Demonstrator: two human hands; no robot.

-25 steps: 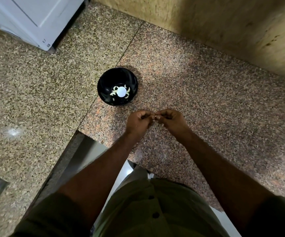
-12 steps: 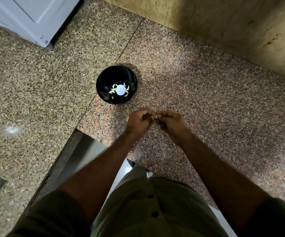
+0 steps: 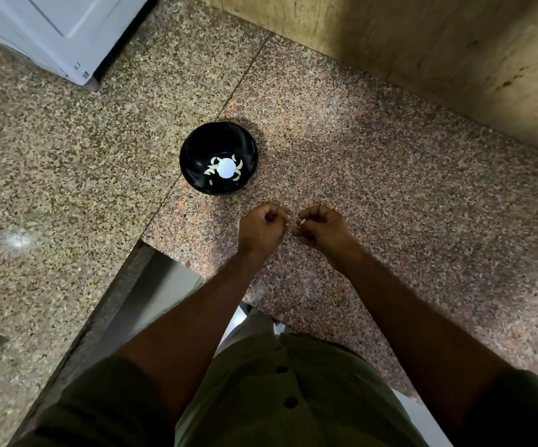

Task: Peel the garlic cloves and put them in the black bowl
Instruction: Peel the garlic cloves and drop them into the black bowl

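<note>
A black bowl [image 3: 196,146] stands on the granite counter [image 3: 374,175], just beyond my hands. Several peeled garlic cloves [image 3: 211,171] lie inside it around a bright white spot of reflected light. My left hand [image 3: 261,229] and my right hand [image 3: 322,230] are held close together over the counter, fingers curled. Between their fingertips sits a small pale garlic clove [image 3: 295,222], pinched from both sides and mostly hidden by the fingers.
A white appliance [image 3: 51,30] stands at the far left corner. A tan wall [image 3: 422,43] runs along the back of the counter. The counter's cut-out edge [image 3: 138,285] lies near my left forearm, with a metal surface below it.
My hands have drawn slightly apart, so a sliver of the clove shows between the fingertips. The view has shifted a little; the bowl has not moved.
</note>
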